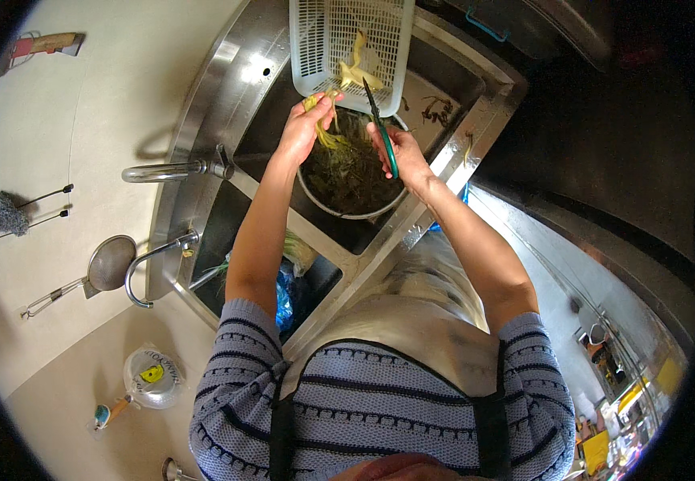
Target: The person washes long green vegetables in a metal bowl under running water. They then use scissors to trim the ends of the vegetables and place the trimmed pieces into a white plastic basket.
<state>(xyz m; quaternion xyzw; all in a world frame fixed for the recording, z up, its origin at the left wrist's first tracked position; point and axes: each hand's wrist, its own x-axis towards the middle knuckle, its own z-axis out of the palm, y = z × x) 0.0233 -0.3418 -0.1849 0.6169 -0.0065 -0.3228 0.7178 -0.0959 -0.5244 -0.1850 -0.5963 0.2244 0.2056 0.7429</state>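
Note:
My left hand (pixel 308 128) grips a bunch of yellowish, stringy plant pieces (pixel 327 137), which hangs over a round metal pot (pixel 323 206) of dark, murky contents. To the right, my right hand (pixel 403 150) holds green-handled scissors (pixel 385 133), their dark blades pointing up and away; whether the blades are parted cannot be told. Just beyond both hands, a white plastic basket (pixel 405 60) holds a few pale yellow pieces (pixel 359 75). The pot stands in the far basin of a stainless steel sink.
Two faucets (pixel 164 173) (pixel 143 264) stand on the left. The nearer basin holds a blue plastic bag (pixel 285 294) and greens. Brown scraps (pixel 437 110) lie right of the pot. A strainer (pixel 112 263), a steel scrubber (pixel 8 214) and a cleaver (pixel 52 44) hang on the wall.

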